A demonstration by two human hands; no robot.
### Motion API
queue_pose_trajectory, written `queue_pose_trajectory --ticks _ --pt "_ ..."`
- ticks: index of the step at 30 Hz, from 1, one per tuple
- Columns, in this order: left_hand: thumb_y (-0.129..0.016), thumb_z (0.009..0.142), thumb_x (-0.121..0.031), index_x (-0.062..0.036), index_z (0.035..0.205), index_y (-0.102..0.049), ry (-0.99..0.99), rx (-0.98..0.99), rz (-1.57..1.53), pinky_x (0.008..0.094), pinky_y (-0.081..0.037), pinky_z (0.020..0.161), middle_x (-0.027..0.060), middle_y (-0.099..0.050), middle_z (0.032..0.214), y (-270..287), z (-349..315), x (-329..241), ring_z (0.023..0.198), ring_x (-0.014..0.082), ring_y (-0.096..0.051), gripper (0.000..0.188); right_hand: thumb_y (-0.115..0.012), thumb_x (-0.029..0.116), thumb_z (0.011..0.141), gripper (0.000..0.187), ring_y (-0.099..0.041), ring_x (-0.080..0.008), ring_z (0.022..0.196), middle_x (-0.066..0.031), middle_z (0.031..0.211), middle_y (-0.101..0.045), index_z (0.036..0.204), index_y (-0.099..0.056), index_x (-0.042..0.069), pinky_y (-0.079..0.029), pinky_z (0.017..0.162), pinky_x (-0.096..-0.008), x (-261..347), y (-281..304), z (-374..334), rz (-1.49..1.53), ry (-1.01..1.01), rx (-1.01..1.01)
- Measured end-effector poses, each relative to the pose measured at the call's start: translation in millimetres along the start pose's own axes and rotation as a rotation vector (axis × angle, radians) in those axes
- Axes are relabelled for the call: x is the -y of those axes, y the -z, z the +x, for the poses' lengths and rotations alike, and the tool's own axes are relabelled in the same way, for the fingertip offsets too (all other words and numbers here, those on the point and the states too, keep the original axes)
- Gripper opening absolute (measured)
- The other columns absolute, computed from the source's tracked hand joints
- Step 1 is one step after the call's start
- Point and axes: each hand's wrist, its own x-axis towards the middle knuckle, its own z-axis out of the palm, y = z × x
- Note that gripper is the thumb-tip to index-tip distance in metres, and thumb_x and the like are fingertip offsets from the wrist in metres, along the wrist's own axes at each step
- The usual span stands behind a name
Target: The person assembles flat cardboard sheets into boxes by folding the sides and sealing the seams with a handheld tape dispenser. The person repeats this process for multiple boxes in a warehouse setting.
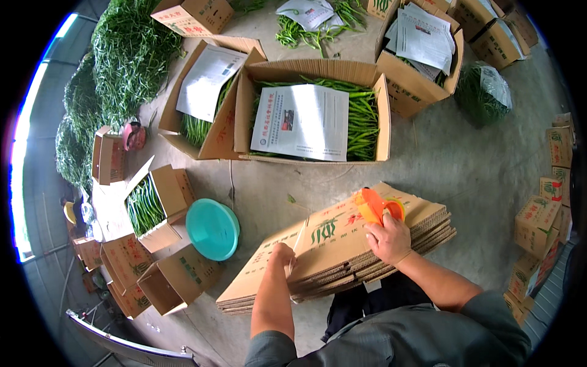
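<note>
A bundle of flattened cardboard boxes (263, 269) lies slanted in front of me, with printed green and red marks on its top sheet. A thin white strap (300, 237) crosses its left part. My left hand (282, 255) is closed at this strap, its fingers partly hidden. My right hand (390, 240) is wrapped round an orange tape dispenser (370, 205) with a yellowish roll, resting on or just over the right part of the bundle.
Beyond the bundle stands an open carton (384, 122) of green chili peppers under a printed sheet. A turquoise basin (212, 229) and empty cartons (183, 275) stand at left. Heaped green peppers (131, 67) fill the far left; stacked cartons (538, 223) line the right.
</note>
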Motion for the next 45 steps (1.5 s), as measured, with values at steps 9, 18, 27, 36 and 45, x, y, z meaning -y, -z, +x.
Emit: queue_pose_trajectory --ticks 9,18,27,36,45 --pt "-0.056 0.095 0.0 0.0092 0.09 -0.062 0.09 -0.243 -1.135 0.0431 -0.06 0.049 0.0218 -0.068 0.082 -0.1 -48.1 -8.9 0.06 0.0321 -0.068 0.011 -0.073 0.021 0.076 0.024 -0.06 -0.0314 0.073 -0.0097 0.088 -0.053 0.1 -0.068 0.02 -0.051 0.065 -0.0443 -1.7 -2.4 8.1 -0.017 0.059 -0.046" --pt "-0.059 0.093 -0.001 0.0038 0.091 -0.062 -0.077 -0.315 -1.279 0.0368 -0.048 0.044 0.0163 -0.066 0.077 16.1 -87.7 -22.2 0.059 0.0254 -0.066 0.006 -0.075 0.02 0.077 0.026 -0.063 -0.0337 0.08 -0.0116 0.094 -0.055 0.103 -0.071 0.019 -0.052 0.071 -0.0455 2.6 -3.5 17.6 0.014 0.007 0.016" --pt "-0.06 0.099 -0.02 -0.008 0.08 -0.054 -0.531 -0.505 -1.076 0.0244 -0.029 0.041 0.0051 -0.054 0.061 48.4 -322.3 -82.7 0.047 0.0094 -0.046 0.023 -0.071 0.018 0.083 0.015 -0.063 -0.0354 0.071 -0.0121 0.092 -0.057 0.098 -0.071 0.02 -0.052 0.063 -0.0471 1.1 -15.7 81.6 0.034 0.104 -0.133" --pt "-0.063 0.093 -0.034 -0.0053 0.103 -0.067 -0.054 -0.198 -0.531 0.0409 -0.052 0.07 0.0143 -0.068 0.09 -308.5 -183.7 47.8 0.081 0.0297 -0.064 0.03 -0.07 0.031 0.092 0.02 -0.07 -0.0339 0.083 -0.0164 0.095 -0.071 0.104 -0.076 0.016 -0.057 0.074 -0.0411 -39.3 -42.8 229.2 0.454 -0.011 -0.386" --pt "-0.07 0.089 -0.041 0.0025 0.092 -0.072 0.002 -1.184 -0.952 0.0456 -0.054 0.078 0.0189 -0.071 0.082 -110.5 -168.4 -47.9 0.08 0.0349 -0.069 0.043 -0.067 0.019 0.092 0.038 -0.064 -0.0157 0.106 -0.0072 0.119 -0.068 0.126 -0.064 0.002 -0.05 0.095 -0.0305 50.6 50.8 208.5 0.995 -0.041 -0.18"
